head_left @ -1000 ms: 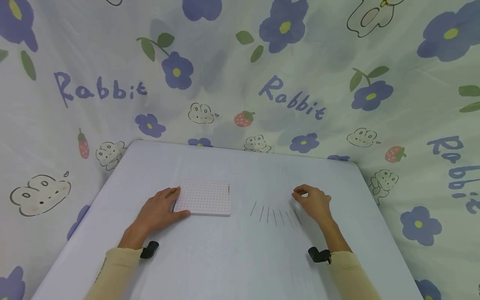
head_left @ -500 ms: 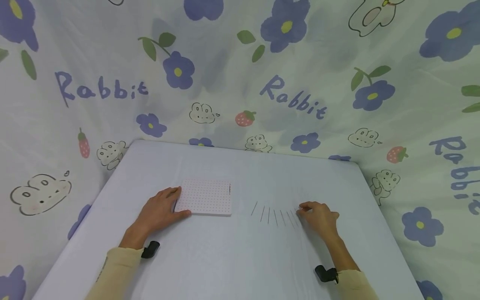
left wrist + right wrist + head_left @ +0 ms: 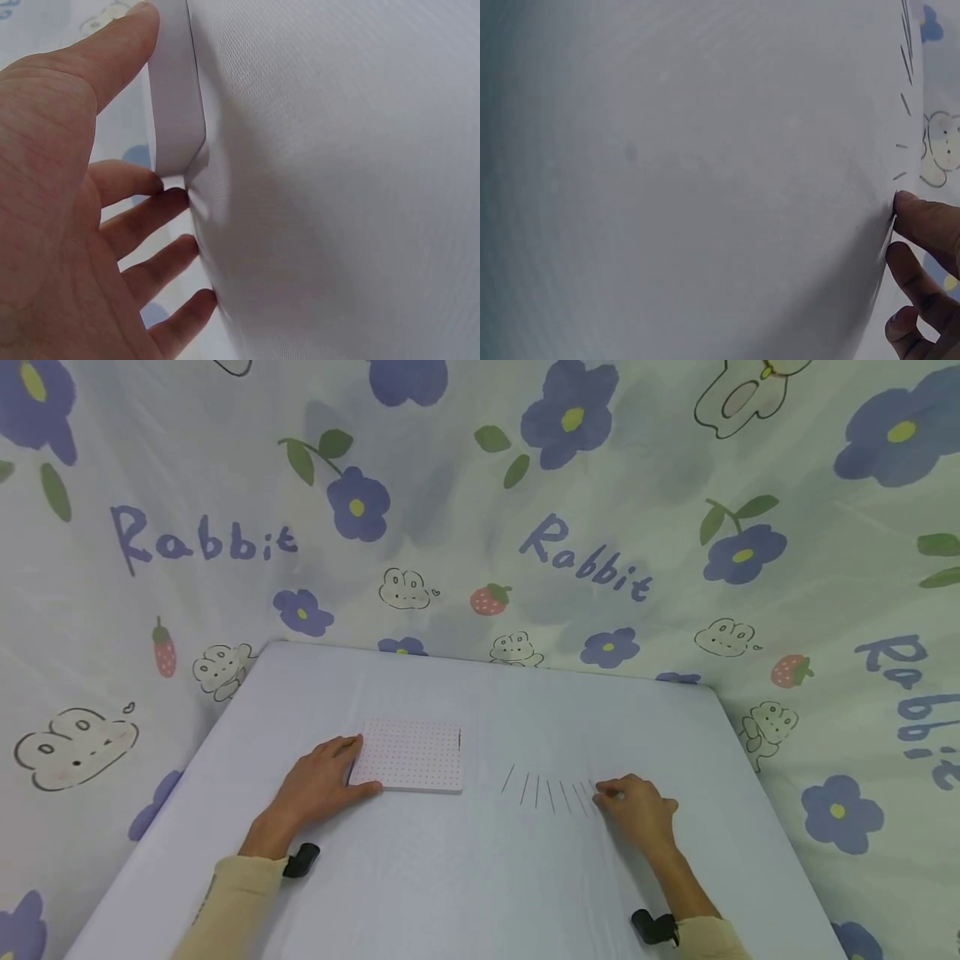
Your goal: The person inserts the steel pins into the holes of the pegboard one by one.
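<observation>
My left hand holds a white pegboard covered with small dots by its near left corner. In the left wrist view, the thumb lies along one side of the board and the bent fingers reach round its corner. A short dark upright line shows at the board's right edge; it looks like a needle. To the right, several thin dark needles lie fanned out on the table. My right hand is at the rightmost needle, thumb and forefinger down on the table; whether they pinch it is unclear.
The white table has its far edge close to a cloth backdrop printed with flowers and rabbits. A black wrist camera sits at the right sleeve, and another wrist camera at the left sleeve.
My right hand has come down and slightly right, from above the needles to the rightmost one. The left hand and the pegboard have stayed in place.
</observation>
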The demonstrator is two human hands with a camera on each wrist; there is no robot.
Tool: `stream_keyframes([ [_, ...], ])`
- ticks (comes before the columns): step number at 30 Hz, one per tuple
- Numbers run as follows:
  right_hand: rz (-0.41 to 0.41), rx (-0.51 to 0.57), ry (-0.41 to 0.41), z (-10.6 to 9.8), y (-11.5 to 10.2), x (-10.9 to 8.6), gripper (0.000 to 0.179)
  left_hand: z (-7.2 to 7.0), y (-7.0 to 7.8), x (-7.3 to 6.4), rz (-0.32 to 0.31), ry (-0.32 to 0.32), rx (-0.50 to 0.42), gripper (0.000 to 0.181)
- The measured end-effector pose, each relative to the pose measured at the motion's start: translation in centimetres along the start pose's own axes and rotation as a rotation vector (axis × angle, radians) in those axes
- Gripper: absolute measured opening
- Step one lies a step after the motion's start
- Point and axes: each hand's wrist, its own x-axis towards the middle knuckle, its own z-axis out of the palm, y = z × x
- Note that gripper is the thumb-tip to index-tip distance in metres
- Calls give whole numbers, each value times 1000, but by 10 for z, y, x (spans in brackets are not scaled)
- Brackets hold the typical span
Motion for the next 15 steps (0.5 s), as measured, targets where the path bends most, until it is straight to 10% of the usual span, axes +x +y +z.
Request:
stream_keyframes([
  [15,-18,-7,45,1,-1,-1,8,-2,1,1,7,0,-4,94],
])
